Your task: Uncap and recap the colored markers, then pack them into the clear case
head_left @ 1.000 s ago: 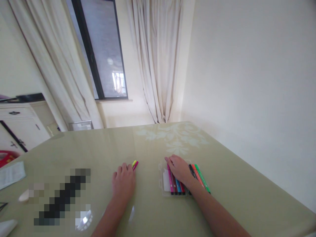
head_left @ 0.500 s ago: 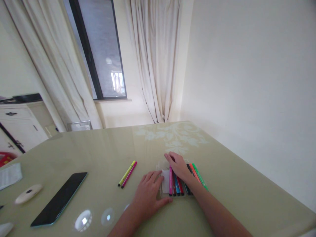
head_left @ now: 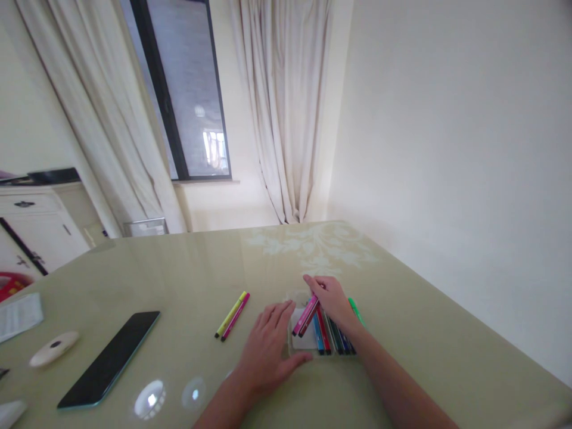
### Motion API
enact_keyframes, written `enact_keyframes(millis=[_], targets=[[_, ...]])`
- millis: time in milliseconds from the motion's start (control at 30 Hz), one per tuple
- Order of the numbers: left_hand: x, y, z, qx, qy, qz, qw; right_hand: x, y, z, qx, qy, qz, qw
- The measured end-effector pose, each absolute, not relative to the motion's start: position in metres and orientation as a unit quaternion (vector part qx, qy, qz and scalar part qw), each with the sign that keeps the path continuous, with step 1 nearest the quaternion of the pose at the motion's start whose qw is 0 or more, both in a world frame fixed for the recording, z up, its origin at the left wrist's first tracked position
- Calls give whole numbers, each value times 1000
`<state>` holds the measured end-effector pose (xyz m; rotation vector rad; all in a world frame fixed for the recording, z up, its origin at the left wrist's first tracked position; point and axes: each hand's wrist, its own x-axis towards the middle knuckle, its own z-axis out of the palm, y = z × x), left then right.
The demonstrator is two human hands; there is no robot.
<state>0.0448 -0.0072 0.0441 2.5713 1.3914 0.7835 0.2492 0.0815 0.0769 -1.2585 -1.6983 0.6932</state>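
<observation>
My right hand (head_left: 333,299) grips a pink marker (head_left: 304,316) and a dark red marker (head_left: 309,320) near their upper ends. Both are tilted, lifted over the left part of a clear plastic case (head_left: 307,342). Against the case's left side rests my left hand (head_left: 269,342), fingers stretched and thumb apart, holding nothing. In the case lie a blue marker (head_left: 319,336), a red marker (head_left: 324,335) and several dark-ended ones, partly covered by my right hand and forearm. A green marker (head_left: 356,310) shows beyond my right wrist.
Left of the case, a yellow marker (head_left: 230,316) and a magenta marker (head_left: 236,317) lie side by side on the table (head_left: 179,268). Farther left are a black-screened phone (head_left: 109,360), a white oval object (head_left: 54,348) and a pale sheet (head_left: 20,317). The wall (head_left: 447,179) borders the table's right side.
My right hand has taken hold of the pink and dark red markers and raised them, tilting their lower ends leftward. My left hand stays at the case's side.
</observation>
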Motion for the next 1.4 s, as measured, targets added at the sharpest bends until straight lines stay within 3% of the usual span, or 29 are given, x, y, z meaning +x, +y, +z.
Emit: enact_keyframes(millis=[67,200,267,367,467,633,767,967,1100,1300,1400], targets=[[48,-7,44,839,471,272,24,235,72,77,-493,-684,295,449],[49,1,41,820,526,225,-15,214,60,72,-437,-659,459,406],[42,7,41,795,572,200,-34,219,65,72,-439,-638,465,429],[22,16,45,742,647,156,-75,245,81,74,-509,-645,337,461],[1,19,51,713,686,104,-96,269,92,76,-567,-696,210,388],[-10,17,57,700,694,107,-132,268,88,71,-597,-753,130,245],[5,12,57,745,631,187,-110,256,80,69,-595,-774,97,193],[39,-9,53,883,423,199,36,253,79,69,-588,-779,92,197],[47,-15,55,881,438,165,69,254,84,63,-587,-768,120,226],[47,-12,55,878,443,168,71,254,91,62,-543,-740,204,340],[43,-10,53,870,458,170,64,256,89,67,-495,-765,239,336]])
